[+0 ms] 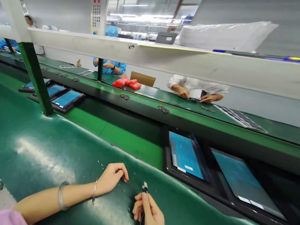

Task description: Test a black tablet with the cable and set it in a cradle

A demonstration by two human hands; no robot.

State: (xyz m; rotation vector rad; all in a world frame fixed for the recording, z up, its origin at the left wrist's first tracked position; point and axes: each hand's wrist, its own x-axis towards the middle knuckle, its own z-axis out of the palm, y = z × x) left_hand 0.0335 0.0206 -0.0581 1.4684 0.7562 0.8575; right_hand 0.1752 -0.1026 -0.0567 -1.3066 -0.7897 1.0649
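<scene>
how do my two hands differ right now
The right hand pinches a black cable plug upright; the left hand holds nothing, fingers curled, resting on the green belt. The left wrist wears bracelets; the right shows none. Both are bare and lie close together.

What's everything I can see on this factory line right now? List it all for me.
Flat dark-framed tablets with blue screens: two near right, three far left, on the green conveyor belt.
Red plastic packets: about three, on the far belt.
Small dark flat parts: several, scattered along the far belt.
White overhead shelf beam: one, across the middle.
Stack of clear plastic sheets: one, on the shelf.
Co-workers' hands: opposite side, at the far belt.
Left hand: loosely curled, resting on the belt, empty.
Right hand: pinching a thin black cable with plug tip.
</scene>
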